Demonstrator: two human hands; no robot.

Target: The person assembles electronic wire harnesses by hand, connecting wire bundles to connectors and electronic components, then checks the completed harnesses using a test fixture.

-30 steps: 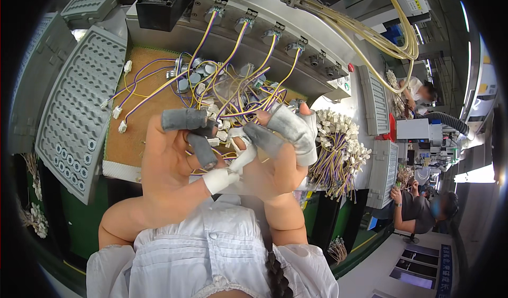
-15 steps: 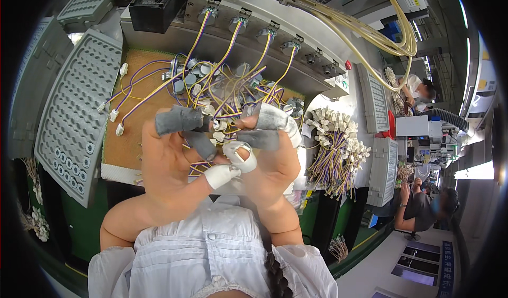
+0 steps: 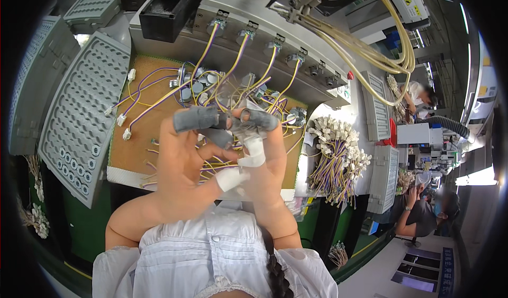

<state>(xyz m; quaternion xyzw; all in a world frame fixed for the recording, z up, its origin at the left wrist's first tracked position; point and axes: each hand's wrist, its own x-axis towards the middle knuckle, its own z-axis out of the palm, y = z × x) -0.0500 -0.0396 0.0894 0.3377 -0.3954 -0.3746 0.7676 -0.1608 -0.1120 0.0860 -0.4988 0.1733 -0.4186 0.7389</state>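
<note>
Both hands meet over the brown mat (image 3: 138, 94), their fingertips almost touching. My left hand (image 3: 182, 152) wears grey finger covers and a white one on the thumb; its fingers are pinched together. My right hand (image 3: 264, 160) has grey and white covers too, and its fingers are closed and partly blurred. Whatever they grip is hidden among the fingertips. Under and beyond them run yellow and purple wires (image 3: 169, 93) with white plugs (image 3: 126, 134). A tangle of small round grey metal components (image 3: 186, 93) on wires lies just past the fingers.
A metal fixture (image 3: 233, 20) at the back holds several wired components. To the left is a grey tray (image 3: 87, 99) with ring-shaped parts in its near end. A big bundle of plugged wires (image 3: 338, 160) lies right. Pale hoses (image 3: 344, 49) hang overhead; other people sit far right.
The view has shifted slightly. My right hand's fingers have curled in closer to the left fingertips, and white plugs seen between the hands before are now mostly hidden.
</note>
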